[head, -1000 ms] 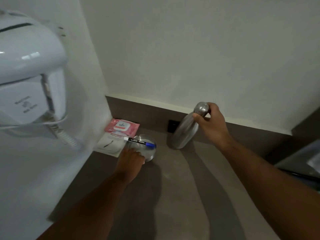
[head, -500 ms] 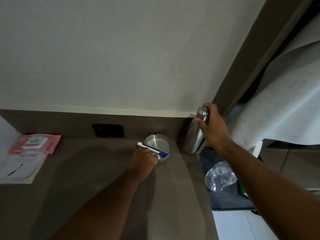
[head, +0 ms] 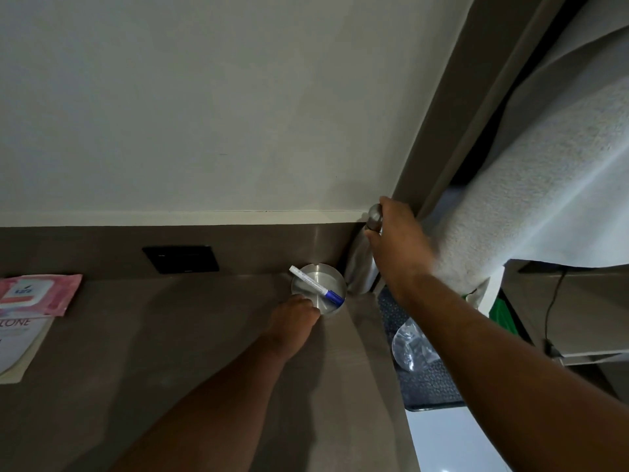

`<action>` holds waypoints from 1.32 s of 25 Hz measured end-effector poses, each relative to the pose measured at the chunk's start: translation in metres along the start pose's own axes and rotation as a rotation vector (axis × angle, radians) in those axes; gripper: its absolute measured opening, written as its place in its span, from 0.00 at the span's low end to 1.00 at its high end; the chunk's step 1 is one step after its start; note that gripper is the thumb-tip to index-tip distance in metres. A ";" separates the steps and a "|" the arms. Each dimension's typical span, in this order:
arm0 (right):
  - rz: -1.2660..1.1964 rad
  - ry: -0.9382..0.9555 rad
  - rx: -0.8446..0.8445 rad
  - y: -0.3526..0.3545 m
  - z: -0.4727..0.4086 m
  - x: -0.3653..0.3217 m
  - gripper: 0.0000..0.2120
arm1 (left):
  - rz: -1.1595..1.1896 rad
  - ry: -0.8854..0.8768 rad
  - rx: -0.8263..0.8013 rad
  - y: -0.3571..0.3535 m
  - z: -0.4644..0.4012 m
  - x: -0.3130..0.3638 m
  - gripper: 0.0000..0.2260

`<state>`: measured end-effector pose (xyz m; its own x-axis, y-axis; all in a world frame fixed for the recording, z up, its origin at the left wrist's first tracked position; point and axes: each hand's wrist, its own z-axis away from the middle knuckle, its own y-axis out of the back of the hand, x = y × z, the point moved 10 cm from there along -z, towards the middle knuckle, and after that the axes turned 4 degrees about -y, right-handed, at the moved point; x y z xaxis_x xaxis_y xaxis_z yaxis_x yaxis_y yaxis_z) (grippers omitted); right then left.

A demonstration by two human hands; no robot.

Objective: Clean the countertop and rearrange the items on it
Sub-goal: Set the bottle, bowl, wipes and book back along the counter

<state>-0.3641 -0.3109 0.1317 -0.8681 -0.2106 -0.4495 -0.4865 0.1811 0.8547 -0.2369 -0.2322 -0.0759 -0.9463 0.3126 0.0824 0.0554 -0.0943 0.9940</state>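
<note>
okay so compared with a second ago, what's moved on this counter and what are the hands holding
The steel bottle, held at its cap by the right hand, has gone from mid-counter to the back right corner. The left hand has slid the round metal dish, marker lying across it, rightward to just beside the bottle. Both grips are unchanged. The pink wipes pack and the paper under it stayed put.
</note>
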 end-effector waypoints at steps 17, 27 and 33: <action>0.225 0.177 -0.158 -0.085 0.095 -0.146 0.26 | 0.134 0.294 0.251 0.062 0.162 -0.182 0.13; -0.039 0.209 -0.591 -0.292 0.165 -0.333 0.21 | 0.127 0.855 0.266 0.054 0.375 -0.408 0.21; -0.342 -0.129 -0.817 -0.408 0.169 -0.379 0.14 | 0.280 0.902 0.369 0.030 0.365 -0.442 0.23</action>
<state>0.1465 -0.1429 -0.0902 -0.7169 -0.0090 -0.6971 -0.5415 -0.6225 0.5651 0.2993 -0.0279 -0.0561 -0.7629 -0.5211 0.3826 0.2628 0.2908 0.9200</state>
